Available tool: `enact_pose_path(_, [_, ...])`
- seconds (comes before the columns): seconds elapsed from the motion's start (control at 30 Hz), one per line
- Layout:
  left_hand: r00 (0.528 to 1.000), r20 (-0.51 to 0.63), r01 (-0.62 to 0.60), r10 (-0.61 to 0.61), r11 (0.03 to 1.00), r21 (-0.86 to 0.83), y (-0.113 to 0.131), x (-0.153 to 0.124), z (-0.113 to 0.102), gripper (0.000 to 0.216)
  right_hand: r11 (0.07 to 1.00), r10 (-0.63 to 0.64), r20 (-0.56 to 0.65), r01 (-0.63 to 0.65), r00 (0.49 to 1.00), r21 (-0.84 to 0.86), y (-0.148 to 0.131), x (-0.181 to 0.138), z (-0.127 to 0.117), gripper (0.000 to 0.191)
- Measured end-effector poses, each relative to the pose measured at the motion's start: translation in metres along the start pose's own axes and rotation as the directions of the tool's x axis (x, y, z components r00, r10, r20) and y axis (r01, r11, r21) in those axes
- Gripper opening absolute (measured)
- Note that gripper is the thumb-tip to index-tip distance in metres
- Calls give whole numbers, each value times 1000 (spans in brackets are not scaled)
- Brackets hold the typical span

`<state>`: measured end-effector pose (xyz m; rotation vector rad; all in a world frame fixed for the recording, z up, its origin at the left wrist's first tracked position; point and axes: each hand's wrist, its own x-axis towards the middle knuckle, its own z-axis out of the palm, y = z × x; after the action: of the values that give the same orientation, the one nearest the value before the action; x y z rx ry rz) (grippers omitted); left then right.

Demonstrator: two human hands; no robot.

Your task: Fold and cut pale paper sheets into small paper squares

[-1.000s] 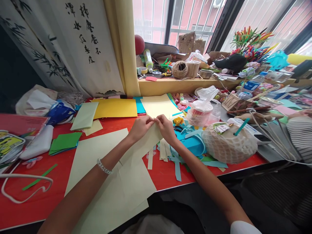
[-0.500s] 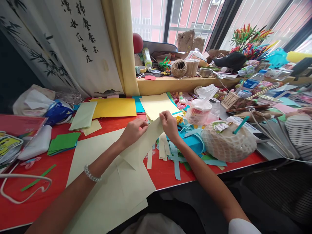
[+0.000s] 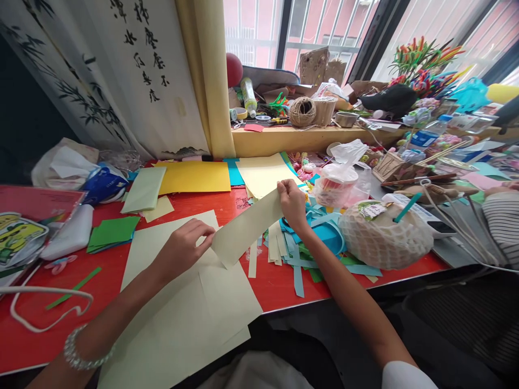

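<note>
A pale green paper strip (image 3: 248,228) is stretched at a slant above the table, its right end higher than its left. My right hand (image 3: 292,202) pinches the upper right end. At the lower left end my left hand (image 3: 187,242) has its fingers closed on the strip's edge, the fingertips partly hidden. Beneath the strip and my left forearm lie large pale green paper sheets (image 3: 194,308), with creases on the top one. Thin cut paper strips (image 3: 298,270) in blue and cream lie in a heap below my right wrist.
Green paper squares (image 3: 113,232), a folded light green stack (image 3: 144,189) and yellow paper (image 3: 194,177) lie leftward and behind. A netted coconut (image 3: 385,235) with a straw stands right. A co-worker's striped sleeve (image 3: 503,221) shows at far right. The cluttered windowsill (image 3: 275,141) runs behind.
My left hand has moved down and left along the paper, so the strip now spans flat between both hands. My right hand still grips its end. The view has shifted slightly.
</note>
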<state>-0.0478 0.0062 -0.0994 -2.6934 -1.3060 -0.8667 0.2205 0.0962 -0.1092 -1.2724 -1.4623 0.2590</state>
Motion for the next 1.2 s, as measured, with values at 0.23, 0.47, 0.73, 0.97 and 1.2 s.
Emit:
enact_pose_path(0.23, [993, 49, -117, 106, 937, 330, -13, -44, -16, 12, 999, 35, -33, -34, 999, 27, 3, 1, -1, 24])
enact_pose_path(0.47, [970, 167, 121, -175, 949, 293, -26, -91, -12, 37, 978, 128, -58, -116, 990, 171, 9, 9, -8, 34])
enact_pose_path(0.73, [916, 330, 240, -228, 971, 2, -31, -60, 10, 45, 908, 268, 173, -309, 948, 284, 4, -1, 3, 40])
enact_pose_path(0.97, [776, 329, 628, -538, 613, -479, -11, 10, -12, 51, 878, 343, 284, -413, 895, 241, 4, -8, 7, 40])
enact_pose_path(1.2, [703, 433, 706, -564, 476, -525, -4, 21, -6, 40, 793, 322, 505, -520, 801, 318, -12, -1, -5, 41])
